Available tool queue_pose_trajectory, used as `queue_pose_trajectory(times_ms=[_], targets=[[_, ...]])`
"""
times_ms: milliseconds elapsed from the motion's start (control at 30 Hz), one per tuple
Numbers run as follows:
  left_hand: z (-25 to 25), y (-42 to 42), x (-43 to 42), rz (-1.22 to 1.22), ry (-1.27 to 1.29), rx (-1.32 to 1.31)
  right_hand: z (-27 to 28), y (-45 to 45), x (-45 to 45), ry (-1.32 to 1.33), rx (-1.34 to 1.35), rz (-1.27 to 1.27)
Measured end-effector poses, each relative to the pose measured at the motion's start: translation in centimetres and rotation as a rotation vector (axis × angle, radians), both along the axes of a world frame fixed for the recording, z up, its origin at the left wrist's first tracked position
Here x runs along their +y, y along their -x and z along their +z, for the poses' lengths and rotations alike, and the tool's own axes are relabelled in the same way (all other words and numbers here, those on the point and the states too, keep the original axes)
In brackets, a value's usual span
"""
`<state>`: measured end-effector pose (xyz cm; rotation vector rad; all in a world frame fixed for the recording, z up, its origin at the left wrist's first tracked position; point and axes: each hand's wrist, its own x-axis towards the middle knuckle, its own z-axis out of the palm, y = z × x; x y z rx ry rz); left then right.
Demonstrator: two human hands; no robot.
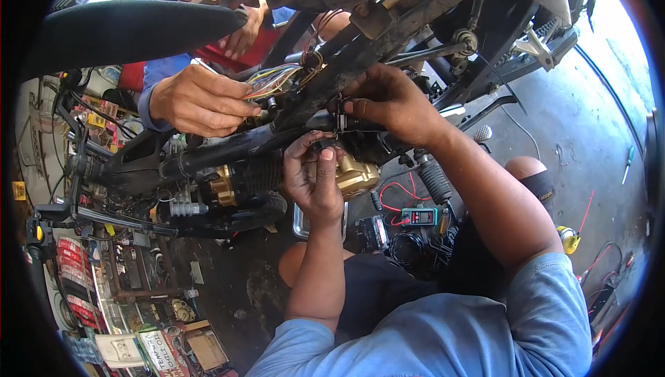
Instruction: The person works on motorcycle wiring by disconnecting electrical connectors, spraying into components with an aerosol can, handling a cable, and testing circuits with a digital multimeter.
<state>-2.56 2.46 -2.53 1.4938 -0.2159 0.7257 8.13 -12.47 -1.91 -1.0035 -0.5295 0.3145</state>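
Below the dark frame tube of a motorcycle (235, 143), my left hand (315, 179) is raised with its blackened fingers curled round a small dark part that I cannot make out. My right hand (395, 103) reaches in from the right, thumb and fingers closed at a small dark piece on the frame; the fingertips are partly hidden. The gold engine cover (357, 174) sits just right of my left hand. Left of my right hand, a co-worker's hand (204, 100) pinches a bundle of coloured wires (277, 79).
A green multimeter (420, 217) with red leads lies on the floor near a shock absorber (434, 181). Behind my left hand is a metal tray (299, 223). Shelves of packaged parts (73, 273) stand at left. A screwdriver (629, 163) lies at right. Another co-worker's hand (246, 34) rests beyond the frame.
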Motion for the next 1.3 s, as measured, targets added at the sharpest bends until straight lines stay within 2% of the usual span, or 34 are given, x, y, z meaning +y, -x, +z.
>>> queue_pose_trajectory(times_ms=[167,500,567,600,667,867,1000,1067,1200,1300], targets=[[0.2,0.2,0.0,0.035,-0.046,0.020,0.4,-0.3,-0.8,0.067,-0.033,0.066],[-0.3,0.2,0.3,0.074,-0.076,0.036,0.7,0.3,-0.7,0.047,0.010,0.010],[-0.7,0.1,1.0,0.129,-0.250,0.022,0.8,0.4,-0.8,0.059,0.001,0.001],[-0.5,0.1,1.0,0.130,-0.248,0.021,1.2,0.6,-0.9,0.054,0.028,0.018],[0.2,0.1,0.8,0.171,-0.571,-0.106,1.3,0.6,-1.0,0.050,0.057,0.034],[-0.3,-0.4,0.5,0.177,-0.819,-0.268,1.0,0.4,-1.2,-0.011,0.122,0.094],[-1.0,-0.4,0.7,0.119,-0.767,-0.237,1.1,0.5,-1.1,-0.084,0.184,0.134],[-1.1,-0.3,0.8,0.057,-0.645,-0.158,0.9,0.4,-1.1,-0.131,0.218,0.158],[-0.6,-0.8,0.7,0.078,-0.610,-0.194,0.5,0.0,-1.2,-0.184,0.239,0.253],[-0.5,-1.3,0.5,0.118,-0.491,-0.195,0.5,0.3,-1.0,-0.228,0.310,0.301]])
